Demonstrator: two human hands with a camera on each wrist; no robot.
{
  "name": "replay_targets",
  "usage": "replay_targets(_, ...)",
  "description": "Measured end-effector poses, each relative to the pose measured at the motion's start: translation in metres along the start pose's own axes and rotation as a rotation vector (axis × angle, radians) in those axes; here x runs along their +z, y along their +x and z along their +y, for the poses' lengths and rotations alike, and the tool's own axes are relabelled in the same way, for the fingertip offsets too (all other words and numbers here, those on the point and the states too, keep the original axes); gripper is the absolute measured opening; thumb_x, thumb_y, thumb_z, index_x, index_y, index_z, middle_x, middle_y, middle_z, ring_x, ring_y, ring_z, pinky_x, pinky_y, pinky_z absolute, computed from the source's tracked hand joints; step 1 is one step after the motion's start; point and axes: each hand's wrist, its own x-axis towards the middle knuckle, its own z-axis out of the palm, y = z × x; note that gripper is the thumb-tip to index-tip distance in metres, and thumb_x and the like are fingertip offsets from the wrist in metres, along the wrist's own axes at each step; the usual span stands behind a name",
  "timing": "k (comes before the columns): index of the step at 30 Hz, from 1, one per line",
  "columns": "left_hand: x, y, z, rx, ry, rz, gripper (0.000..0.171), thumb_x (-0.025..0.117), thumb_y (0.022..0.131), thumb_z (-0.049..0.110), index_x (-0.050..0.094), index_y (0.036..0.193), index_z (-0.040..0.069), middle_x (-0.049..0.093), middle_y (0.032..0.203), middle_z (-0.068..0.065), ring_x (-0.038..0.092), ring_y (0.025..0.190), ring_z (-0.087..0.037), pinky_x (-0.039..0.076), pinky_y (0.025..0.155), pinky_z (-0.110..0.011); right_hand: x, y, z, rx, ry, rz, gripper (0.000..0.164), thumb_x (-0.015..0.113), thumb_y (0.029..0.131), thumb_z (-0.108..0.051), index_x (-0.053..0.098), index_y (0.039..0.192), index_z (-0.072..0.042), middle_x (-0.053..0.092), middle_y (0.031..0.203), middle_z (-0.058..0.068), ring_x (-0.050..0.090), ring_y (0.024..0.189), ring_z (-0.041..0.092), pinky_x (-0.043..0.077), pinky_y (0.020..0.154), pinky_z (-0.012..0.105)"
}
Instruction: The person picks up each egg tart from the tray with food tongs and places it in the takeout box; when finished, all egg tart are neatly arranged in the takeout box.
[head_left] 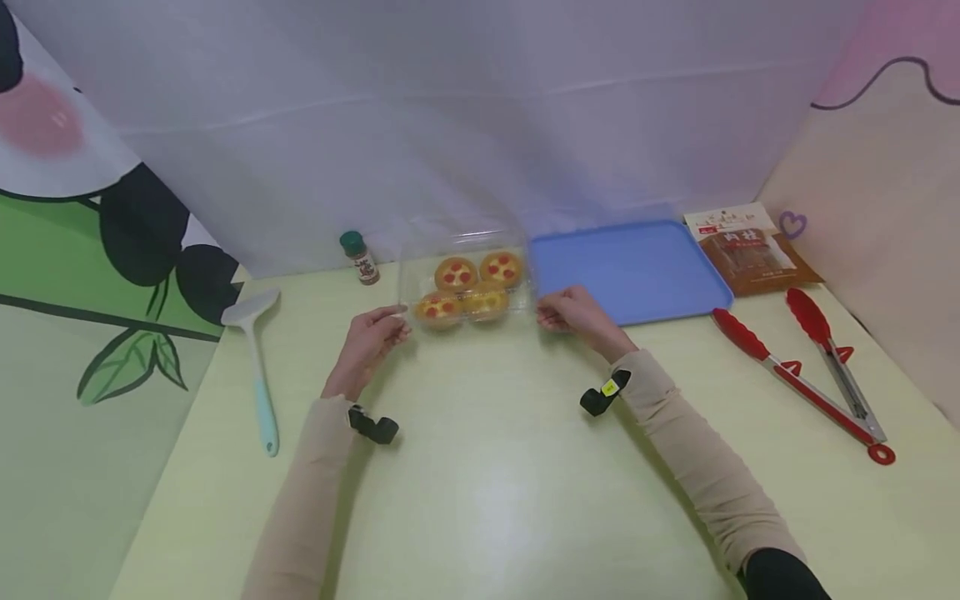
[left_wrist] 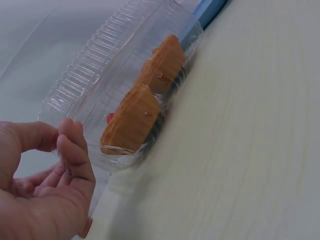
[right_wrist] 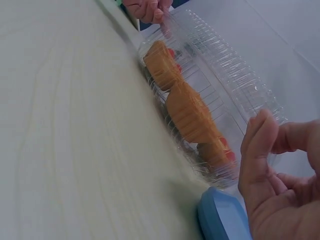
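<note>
A clear plastic clamshell box (head_left: 468, 239) with several small pizza-like tarts (head_left: 456, 273) inside stands near the back of the table. My left hand (head_left: 370, 343) is at its front left corner, thumb and forefinger pinching the thin plastic edge. At the front right corner my right hand (head_left: 576, 313) pinches the rim the same way. From the left wrist, the left hand (left_wrist: 55, 170) shows its fingertips together at the clear rim. In the right wrist view the right hand (right_wrist: 285, 165) overlaps the box's near end, and the tarts (right_wrist: 187, 110) show through the clear wall.
Right of the box lies a blue tray (head_left: 630, 275), with a brown spice packet (head_left: 746, 250) beside it. Red-tipped tongs (head_left: 817, 392) lie spread at far right. A green-capped spice jar (head_left: 362, 258) and a spatula (head_left: 258, 367) are on the left. A white cloth (head_left: 450, 125) hangs behind.
</note>
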Motion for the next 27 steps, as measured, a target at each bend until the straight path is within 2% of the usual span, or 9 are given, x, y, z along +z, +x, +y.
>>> replay_targets(9,0.001,0.000,0.003,0.024,-0.014,0.006,0.041,0.046,0.099,0.001,0.041,0.137,-0.015,0.062,0.077,-0.001,0.058,0.067,-0.005,0.051,0.062,-0.012,0.000,-0.002,-0.002,-0.022,-0.028,-0.022,0.035,0.048,0.100,-0.011,0.055,0.113,0.021,0.064,0.068,-0.001,0.059,0.060,0.007,0.054,0.060,0.017)
replay_targets(17,0.003,-0.002,0.006,0.041,-0.013,0.019,0.040,0.045,0.100,0.001,0.041,0.136,-0.016,0.062,0.074,0.002,0.057,0.066,-0.004,0.051,0.061,-0.012,-0.002,0.002,-0.001,-0.049,0.005,-0.024,0.036,0.048,0.101,-0.012,0.056,0.112,0.022,0.064,0.067,-0.002,0.057,0.056,0.005,0.051,0.054,0.014)
replay_targets(27,0.004,-0.002,0.011,0.052,0.000,-0.019,0.041,0.044,0.100,0.001,0.040,0.137,-0.016,0.062,0.077,0.001,0.057,0.066,-0.005,0.051,0.061,-0.013,-0.002,-0.003,-0.006,-0.054,-0.039,-0.022,0.034,0.047,0.101,-0.011,0.057,0.111,0.020,0.060,0.070,0.000,0.051,0.055,0.003,0.046,0.054,0.015)
